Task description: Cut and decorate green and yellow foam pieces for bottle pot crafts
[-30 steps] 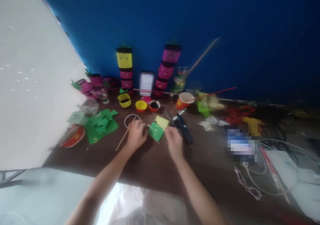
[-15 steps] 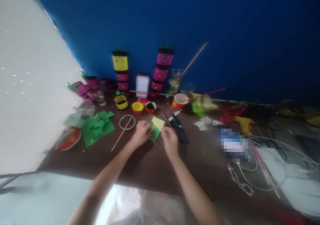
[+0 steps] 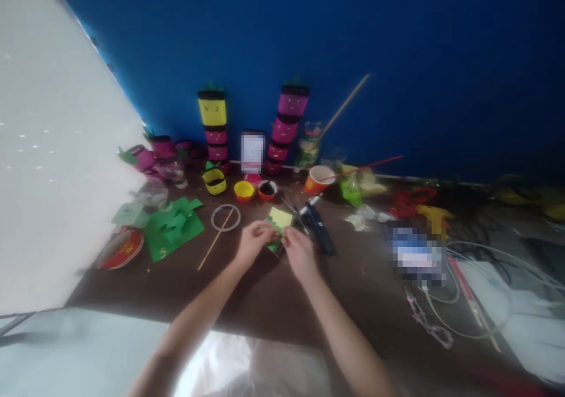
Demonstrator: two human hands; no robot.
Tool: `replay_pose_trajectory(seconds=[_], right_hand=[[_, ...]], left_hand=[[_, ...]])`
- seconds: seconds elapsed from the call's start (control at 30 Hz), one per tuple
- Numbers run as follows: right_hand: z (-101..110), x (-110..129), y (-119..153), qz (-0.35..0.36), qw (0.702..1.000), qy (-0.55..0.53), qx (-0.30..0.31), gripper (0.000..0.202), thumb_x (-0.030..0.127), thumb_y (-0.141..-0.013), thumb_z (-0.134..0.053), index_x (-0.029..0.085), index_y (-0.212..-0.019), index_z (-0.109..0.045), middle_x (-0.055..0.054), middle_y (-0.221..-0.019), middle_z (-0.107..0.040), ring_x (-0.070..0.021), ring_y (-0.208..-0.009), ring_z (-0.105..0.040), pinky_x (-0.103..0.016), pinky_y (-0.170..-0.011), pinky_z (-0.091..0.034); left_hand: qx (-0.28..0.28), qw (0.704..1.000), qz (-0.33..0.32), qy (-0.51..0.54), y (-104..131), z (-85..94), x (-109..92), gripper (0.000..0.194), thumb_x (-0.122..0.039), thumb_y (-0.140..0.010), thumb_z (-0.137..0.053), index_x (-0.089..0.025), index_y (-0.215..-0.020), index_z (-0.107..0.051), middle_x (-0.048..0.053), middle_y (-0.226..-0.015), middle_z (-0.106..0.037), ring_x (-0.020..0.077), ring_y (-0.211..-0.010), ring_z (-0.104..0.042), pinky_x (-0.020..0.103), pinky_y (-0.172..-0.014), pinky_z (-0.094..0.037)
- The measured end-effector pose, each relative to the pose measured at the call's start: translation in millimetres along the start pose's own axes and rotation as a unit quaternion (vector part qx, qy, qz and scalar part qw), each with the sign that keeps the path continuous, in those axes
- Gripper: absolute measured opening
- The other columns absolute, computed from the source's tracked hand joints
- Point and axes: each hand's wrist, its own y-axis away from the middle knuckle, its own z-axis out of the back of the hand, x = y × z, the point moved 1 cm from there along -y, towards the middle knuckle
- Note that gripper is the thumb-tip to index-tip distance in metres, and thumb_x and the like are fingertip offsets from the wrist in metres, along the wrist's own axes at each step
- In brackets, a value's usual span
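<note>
My left hand point(image 3: 256, 243) and my right hand point(image 3: 301, 251) meet over the middle of the table, thumbs and fingers pinched close together. Between their fingertips shows a small green piece point(image 3: 277, 230), apparently paper; its shape is blurred and partly covered. Right below lie a yellow paper square point(image 3: 281, 216) and a green card point(image 3: 273, 246), mostly hidden by the fingers. Scissors point(image 3: 295, 210) and a dark, long tool point(image 3: 321, 230) rest just beyond my right hand. A clear ring point(image 3: 226, 217) and a thin wooden stick point(image 3: 215, 245) lie left of my left hand.
Green paper scraps point(image 3: 174, 227) and a red round lid point(image 3: 123, 249) are at the left. Purple and yellow stacked figures point(image 3: 289, 129), a phone point(image 3: 253, 152), small cups point(image 3: 243, 191) and a paper cup point(image 3: 319, 179) stand at the back. Cables point(image 3: 459, 326) spread right.
My hands have come together; the fingertips that were apart on either side of the green card now meet above it. The view has shifted slightly.
</note>
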Motion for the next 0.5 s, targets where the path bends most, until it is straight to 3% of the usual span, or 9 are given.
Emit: replay_pose_trajectory(seconds=[0.23, 0.33, 0.5], right_hand=[[-1, 0, 3, 0.011, 0.997, 0.035, 0.06, 0.014, 0.03, -0.074, -0.063, 0.018, -0.078, -0.068, -0.005, -0.092, -0.06, -0.0135, -0.079, -0.055, -0.025, -0.068, -0.044], [-1, -1, 7, 0.083, 0.988, 0.124, 0.031, 0.018, 0.03, -0.075, -0.062, 0.019, -0.088, -0.066, -0.006, -0.097, -0.061, -0.0162, -0.083, -0.057, -0.029, -0.072, -0.047], [-6, -1, 15, 0.165, 0.965, 0.202, -0.025, 0.036, 0.027, -0.072, -0.065, 0.02, -0.106, -0.055, -0.004, -0.086, -0.064, -0.0168, -0.081, -0.061, -0.034, -0.078, -0.049]], left_hand=[[-0.023, 0.997, 0.022, 0.077, 4, -5.6, 4, 0.038, -0.031, -0.061, -0.076, -0.012, -0.09, -0.06, 0.007, -0.081, -0.071, 0.0142, -0.071, -0.067, 0.03, -0.078, -0.051], [-0.023, 0.994, 0.037, 0.104, 7, -9.6, 5, 0.038, -0.03, -0.062, -0.076, -0.012, -0.091, -0.06, 0.008, -0.082, -0.07, 0.0149, -0.074, -0.067, 0.031, -0.081, -0.05], [-0.016, 0.995, 0.039, 0.092, 9, -10.9, 10, 0.04, -0.031, -0.062, -0.076, -0.013, -0.095, -0.062, 0.01, -0.09, -0.07, 0.0175, -0.086, -0.066, 0.032, -0.085, -0.047]])
